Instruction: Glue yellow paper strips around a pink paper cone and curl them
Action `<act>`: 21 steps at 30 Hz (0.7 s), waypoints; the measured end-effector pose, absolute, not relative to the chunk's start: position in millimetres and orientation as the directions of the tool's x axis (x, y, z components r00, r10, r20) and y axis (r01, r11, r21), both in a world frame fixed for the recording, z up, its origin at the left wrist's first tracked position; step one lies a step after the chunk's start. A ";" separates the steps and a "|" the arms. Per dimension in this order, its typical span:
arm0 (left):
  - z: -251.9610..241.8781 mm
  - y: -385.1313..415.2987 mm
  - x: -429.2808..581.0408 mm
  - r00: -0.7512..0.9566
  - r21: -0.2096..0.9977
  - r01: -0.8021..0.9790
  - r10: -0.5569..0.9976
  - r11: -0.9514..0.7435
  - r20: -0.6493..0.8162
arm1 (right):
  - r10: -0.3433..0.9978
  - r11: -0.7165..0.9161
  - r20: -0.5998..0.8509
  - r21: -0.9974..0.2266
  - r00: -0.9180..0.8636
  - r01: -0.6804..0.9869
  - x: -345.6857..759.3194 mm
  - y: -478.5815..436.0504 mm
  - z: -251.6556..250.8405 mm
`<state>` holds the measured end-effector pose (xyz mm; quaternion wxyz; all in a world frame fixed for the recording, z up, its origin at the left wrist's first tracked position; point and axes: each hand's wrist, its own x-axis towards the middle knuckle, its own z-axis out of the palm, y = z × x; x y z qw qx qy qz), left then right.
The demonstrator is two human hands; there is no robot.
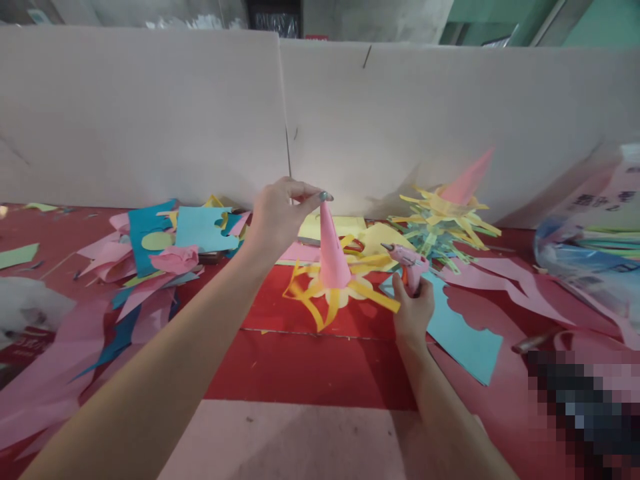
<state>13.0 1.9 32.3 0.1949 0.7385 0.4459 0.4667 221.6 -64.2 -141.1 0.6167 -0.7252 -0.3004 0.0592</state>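
Note:
A pink paper cone [334,257] stands upright at the middle of the red table, with yellow paper strips [327,310] spreading out around its base. Under the cone, pale yellow scalloped paper [345,293] shows. My left hand [285,213] pinches the cone's tip from above, thumb and fingers together. To the right, my right hand [414,310] is wrapped round the handle of a pink hot glue gun [407,261]. Its nozzle points left, apart from the cone. Light blue cut paper [465,333] lies beside my right hand.
A finished-looking pink cone [467,183] with yellow and green strips leans at the back right, near a white board [400,127]. Paper scraps [165,257] pile up at left. A clear plastic bag [595,240] sits far right.

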 end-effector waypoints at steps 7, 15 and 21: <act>27.3 7.7 11.8 0.113 0.729 0.462 0.849 -0.505 0.517 | 0.472 -0.071 0.291 -0.928 0.832 0.365 219.6 -63.4 -140.5; 30.7 4.4 13.8 0.174 0.708 0.453 0.833 -0.542 0.526 | 0.504 -0.068 0.279 -0.931 0.817 0.360 220.1 -65.3 -141.2; 28.3 5.7 14.7 0.125 0.731 0.447 0.845 -0.516 0.520 | 0.493 -0.068 0.273 -0.935 0.826 0.349 221.0 -63.2 -143.8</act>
